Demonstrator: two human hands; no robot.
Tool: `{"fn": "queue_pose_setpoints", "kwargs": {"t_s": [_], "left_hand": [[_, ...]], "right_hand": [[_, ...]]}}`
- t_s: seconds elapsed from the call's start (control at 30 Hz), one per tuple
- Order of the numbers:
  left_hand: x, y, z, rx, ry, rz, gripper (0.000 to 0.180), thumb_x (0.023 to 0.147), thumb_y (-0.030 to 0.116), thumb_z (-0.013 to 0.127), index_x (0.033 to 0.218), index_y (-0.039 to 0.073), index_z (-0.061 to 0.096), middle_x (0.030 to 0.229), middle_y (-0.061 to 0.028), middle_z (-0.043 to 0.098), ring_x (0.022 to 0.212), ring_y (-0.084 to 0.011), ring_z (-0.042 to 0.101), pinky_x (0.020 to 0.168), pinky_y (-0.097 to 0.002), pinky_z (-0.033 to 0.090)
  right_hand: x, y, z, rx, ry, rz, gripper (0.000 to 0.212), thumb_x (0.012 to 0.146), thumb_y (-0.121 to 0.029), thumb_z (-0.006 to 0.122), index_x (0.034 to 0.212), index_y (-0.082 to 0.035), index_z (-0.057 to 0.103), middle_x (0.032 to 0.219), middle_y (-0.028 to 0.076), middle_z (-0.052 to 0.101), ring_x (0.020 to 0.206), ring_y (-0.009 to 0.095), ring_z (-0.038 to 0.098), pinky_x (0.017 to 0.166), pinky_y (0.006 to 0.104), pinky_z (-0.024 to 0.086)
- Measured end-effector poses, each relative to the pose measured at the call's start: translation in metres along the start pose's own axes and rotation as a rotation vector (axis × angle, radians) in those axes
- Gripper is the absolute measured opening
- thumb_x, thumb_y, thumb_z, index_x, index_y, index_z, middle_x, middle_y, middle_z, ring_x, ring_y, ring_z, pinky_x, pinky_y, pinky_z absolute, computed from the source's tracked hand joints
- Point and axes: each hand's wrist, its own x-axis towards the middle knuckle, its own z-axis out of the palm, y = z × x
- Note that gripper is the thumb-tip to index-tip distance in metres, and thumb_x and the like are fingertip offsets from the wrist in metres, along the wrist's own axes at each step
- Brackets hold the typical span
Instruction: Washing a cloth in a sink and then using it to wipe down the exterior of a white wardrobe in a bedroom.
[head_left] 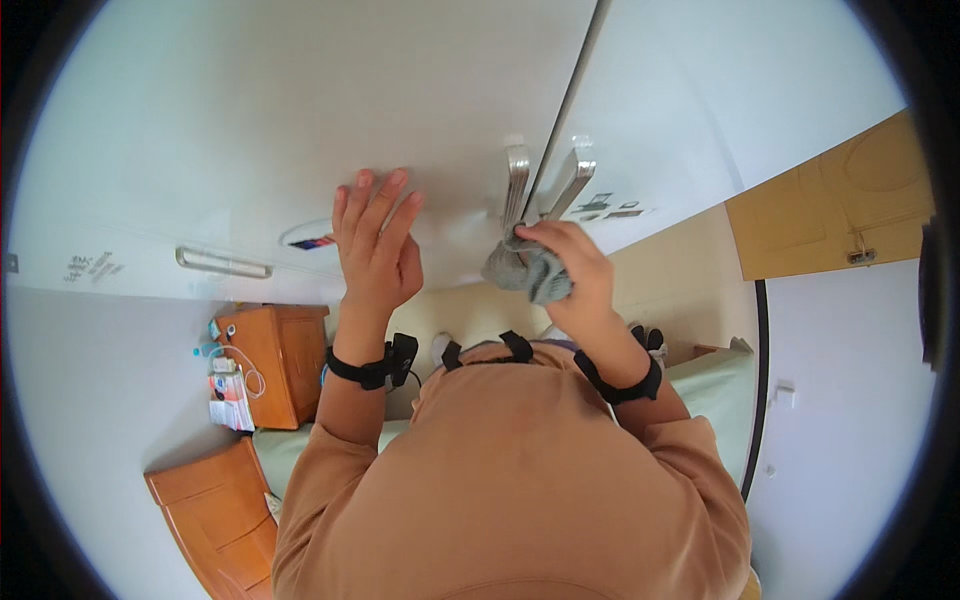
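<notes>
Before me rises a white wardrobe door (330,80) with a metal handle (516,180) near its edge. A second metal handle (572,183) sits on the neighbouring white door (700,90), across a dark gap. My right hand (583,275) grips a crumpled grey cloth (508,268) at the lower end of the first handle; whether the cloth wraps round it I cannot tell. My left hand (378,245) is spread with its fingertips at the door, left of the handles, beside a small blue and red mark (312,242). It holds nothing.
At the left, a horizontal handle (222,263) is on the white front. Below it stands an orange-brown wooden cabinet (290,360) with papers and a cable on top. A wooden headboard (220,515) is at lower left, a yellowish wooden door (835,195) at right.
</notes>
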Motion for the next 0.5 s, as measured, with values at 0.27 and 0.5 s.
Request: {"fn": "queue_pose_setpoints", "kwargs": {"t_s": [0.27, 0.5], "left_hand": [[0.000, 0.015, -0.062, -1.047, -0.182, -0.719, 0.028, 0.092, 0.008, 0.045, 0.117, 0.000, 0.053, 0.100, -0.0119, 0.065, 0.095, -0.0207, 0.061, 0.090, -0.0350, 0.043], [0.014, 0.020, -0.069, -1.838, -0.794, -0.906, 0.047, 0.095, 0.032, 0.044, 0.128, -0.002, 0.044, 0.128, -0.0114, 0.049, 0.112, -0.0178, 0.050, 0.095, -0.0323, 0.039]], "right_hand": [[0.019, -0.054, 0.000, 1.246, 0.087, 0.632, 0.036, 0.084, -0.015, 0.066, 0.114, 0.000, 0.055, 0.109, 0.008, 0.061, 0.099, 0.016, 0.056, 0.086, 0.0301, 0.045], [-0.002, -0.086, 0.013, 1.612, 0.152, 0.622, 0.048, 0.088, -0.018, 0.058, 0.129, 0.002, 0.042, 0.118, 0.016, 0.055, 0.105, 0.026, 0.056, 0.091, 0.0383, 0.046]]}}
